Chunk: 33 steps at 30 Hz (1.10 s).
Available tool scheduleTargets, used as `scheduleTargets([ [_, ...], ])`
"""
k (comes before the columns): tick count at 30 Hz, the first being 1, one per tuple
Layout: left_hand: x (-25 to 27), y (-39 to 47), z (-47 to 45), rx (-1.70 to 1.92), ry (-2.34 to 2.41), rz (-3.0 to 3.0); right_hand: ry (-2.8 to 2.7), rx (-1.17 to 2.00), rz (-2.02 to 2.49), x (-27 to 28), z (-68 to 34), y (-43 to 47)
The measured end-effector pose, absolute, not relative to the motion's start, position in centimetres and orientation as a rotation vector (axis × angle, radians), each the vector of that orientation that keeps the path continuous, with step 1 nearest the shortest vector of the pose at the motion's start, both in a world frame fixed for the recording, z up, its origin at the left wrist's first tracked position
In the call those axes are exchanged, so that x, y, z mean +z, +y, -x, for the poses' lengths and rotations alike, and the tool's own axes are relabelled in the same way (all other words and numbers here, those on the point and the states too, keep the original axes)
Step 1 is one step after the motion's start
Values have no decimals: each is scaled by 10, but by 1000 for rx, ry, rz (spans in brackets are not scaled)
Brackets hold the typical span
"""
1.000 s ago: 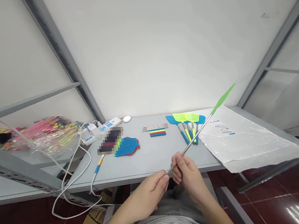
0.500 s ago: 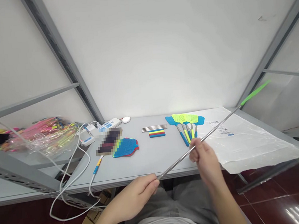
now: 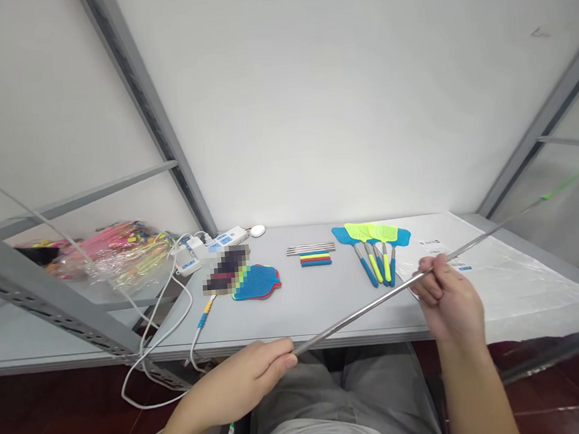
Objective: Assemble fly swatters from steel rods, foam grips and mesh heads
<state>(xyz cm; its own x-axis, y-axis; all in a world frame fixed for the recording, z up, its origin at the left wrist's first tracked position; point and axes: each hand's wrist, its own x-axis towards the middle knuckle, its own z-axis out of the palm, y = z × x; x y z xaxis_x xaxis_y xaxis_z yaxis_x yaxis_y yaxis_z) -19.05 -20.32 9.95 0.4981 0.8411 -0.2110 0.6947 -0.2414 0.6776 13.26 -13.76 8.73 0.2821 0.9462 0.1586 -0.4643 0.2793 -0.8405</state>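
Head view: the left hand [image 3: 254,373] holds the metal rod [image 3: 367,310] by its near end, fingers closed; the right hand [image 3: 451,298], curled round it farther along, is nearer the blurred green head [image 3: 565,185]. The rod slants up rightward across the table [image 3: 257,320] edge — a strip of top showing before the fanned swatters [image 3: 373,230].

From my end I see a grey table [image 3: 306,299] across the lower middle of the frame. At its centre I have thin rods [image 3: 310,249], with coloured tubes [image 3: 315,259] just below. Right of centre lie fanned swatters [image 3: 371,232], then a white sheet [image 3: 521,302] towards the right edge. Left of centre I get stacked heads [image 3: 255,282], a pixelated dark thing [image 3: 226,269] and a power strip [image 3: 233,237].
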Motion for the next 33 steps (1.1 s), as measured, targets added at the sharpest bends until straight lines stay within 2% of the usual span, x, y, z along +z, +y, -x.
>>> scheduleTargets([
  [6, 99, -206, 196, 236, 1217, -1816, -795, 1033, 786, 89, -148, -137],
  [12, 90, -194, 186, 370, 1468, -2149, -621, 918, 729, 77, -154, -136],
  [18, 74, -188, 161, 372, 1563, -2353, -936, 1243, 900, 43, -86, -162],
  [26, 83, -200, 167, 328, 1529, -2357, -976, 1145, 916, 51, -82, -172],
  [33, 83, -202, 174, 540, 1345, -2130, -776, 1175, 798, 47, -86, -174],
])
